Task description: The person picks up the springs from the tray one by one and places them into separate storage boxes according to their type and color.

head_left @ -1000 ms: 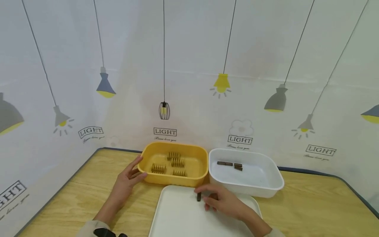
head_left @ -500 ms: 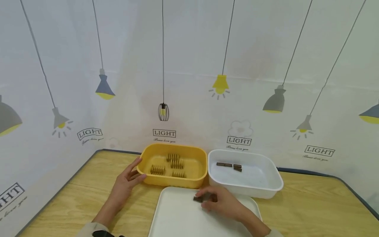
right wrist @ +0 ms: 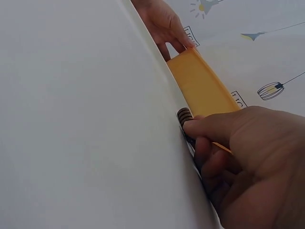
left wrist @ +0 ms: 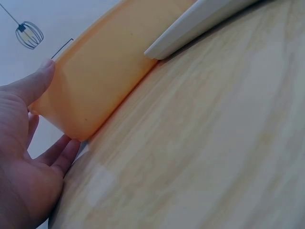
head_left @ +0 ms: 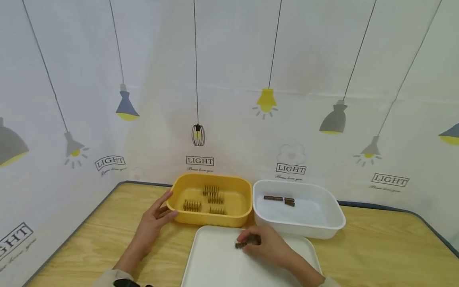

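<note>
A small dark coil spring lies across the white tray's upper part, pinched by my right hand between thumb and fingers. In the right wrist view the same spring sticks out past the thumb tip. My left hand rests on the left end of the yellow bin, its thumb and fingers extended and touching the corner. Several brass-coloured springs lie inside that bin. Beside it, the white bin holds several dark springs.
The white tray sits in front of both bins on a wood-grain table. A white wall sheet printed with lamps stands close behind the bins.
On the tray, the dark spring has turned from pointing away to lying crosswise, and my right hand now pinches it. My left hand has stayed on the yellow bin.
</note>
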